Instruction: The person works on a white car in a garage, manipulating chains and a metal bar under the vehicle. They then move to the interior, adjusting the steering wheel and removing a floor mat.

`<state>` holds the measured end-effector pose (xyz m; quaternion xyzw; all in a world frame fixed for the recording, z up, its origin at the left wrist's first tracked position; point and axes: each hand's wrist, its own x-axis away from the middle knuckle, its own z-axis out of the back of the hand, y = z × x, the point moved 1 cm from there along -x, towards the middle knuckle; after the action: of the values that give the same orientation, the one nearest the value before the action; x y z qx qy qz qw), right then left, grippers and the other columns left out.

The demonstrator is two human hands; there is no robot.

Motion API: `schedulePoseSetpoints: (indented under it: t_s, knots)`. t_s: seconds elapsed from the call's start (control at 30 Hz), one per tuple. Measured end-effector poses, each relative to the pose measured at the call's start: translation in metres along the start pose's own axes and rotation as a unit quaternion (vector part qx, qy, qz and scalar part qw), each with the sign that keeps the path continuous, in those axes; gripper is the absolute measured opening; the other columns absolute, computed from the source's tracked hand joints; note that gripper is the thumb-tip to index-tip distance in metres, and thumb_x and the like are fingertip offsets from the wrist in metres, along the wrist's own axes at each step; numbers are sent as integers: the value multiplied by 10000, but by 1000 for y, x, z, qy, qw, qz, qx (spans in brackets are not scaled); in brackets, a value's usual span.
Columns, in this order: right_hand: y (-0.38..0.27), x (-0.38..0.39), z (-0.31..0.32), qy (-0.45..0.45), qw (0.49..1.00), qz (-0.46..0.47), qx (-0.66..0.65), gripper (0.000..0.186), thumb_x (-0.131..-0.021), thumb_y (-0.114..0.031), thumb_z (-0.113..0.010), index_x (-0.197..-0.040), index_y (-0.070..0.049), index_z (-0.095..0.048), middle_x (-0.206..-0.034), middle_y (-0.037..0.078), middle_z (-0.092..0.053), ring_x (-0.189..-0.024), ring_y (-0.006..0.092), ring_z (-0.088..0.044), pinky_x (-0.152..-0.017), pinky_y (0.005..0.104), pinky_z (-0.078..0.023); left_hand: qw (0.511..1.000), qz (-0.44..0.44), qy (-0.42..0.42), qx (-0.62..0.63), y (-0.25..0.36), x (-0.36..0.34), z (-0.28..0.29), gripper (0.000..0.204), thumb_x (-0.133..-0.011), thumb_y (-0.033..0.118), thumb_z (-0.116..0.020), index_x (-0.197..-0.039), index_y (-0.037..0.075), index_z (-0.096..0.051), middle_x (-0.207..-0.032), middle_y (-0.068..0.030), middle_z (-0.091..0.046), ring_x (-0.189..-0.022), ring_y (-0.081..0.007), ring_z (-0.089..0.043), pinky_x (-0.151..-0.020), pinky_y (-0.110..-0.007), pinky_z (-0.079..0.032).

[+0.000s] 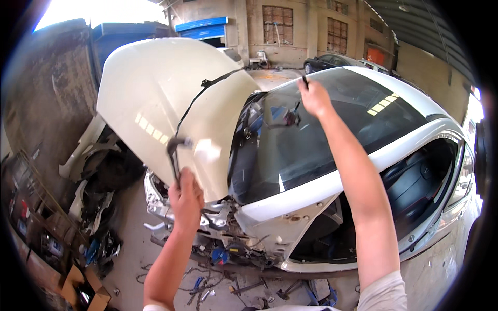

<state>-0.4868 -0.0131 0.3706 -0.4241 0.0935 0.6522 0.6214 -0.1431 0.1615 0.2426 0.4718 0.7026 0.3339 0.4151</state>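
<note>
My left hand point(185, 199) is closed around a dark hammer-shaped tool point(173, 155), raised in front of a cream car hood point(150, 88). Its head is blurred and bends to the right. A thin black cord point(194, 98) with a clip runs across the hood down to near the tool's head. Over the windshield point(306, 140) of a white car, my right hand point(315, 98) is closed on a short dark handle point(305, 82). The rest of that thing is hidden by the fingers. A small dark shape point(291, 118) shows against the glass below; whether it joins the handle is unclear.
The car's front end point(223, 223) is stripped, with metal and wiring bare. Cords and hand tools point(249, 287) lie on the floor nearby. Body parts point(98, 171) and an open cardboard box point(85, 290) stand at left. A dark car point(332, 62) is parked behind.
</note>
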Motion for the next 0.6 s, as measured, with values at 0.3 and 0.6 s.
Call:
schedulePoseSetpoints:
  t_s: [0.3,0.6]
  knots:
    - [20,109,-23,-256,965,-52,-1,787,-862,-336,-570,-1399,77,-168,-1200,325,-507,-1122,407,-516,-954,415,-425,934,-171,12,-314,-79,-136,-84,391,-942,363,-501,-774,11,-470,-581,-67,-486,-555,-207,-516,-548,-354,-400]
    - [40,155,-27,-268,950,109,114,675,-862,-329,-593,-1406,-49,-307,-1230,163,-513,-1165,298,-464,-1015,412,-349,750,-144,32,-645,-162,-189,-77,251,-957,235,-381,-966,23,-515,-835,-234,-639,-780,-417,-622,-691,-549,-454]
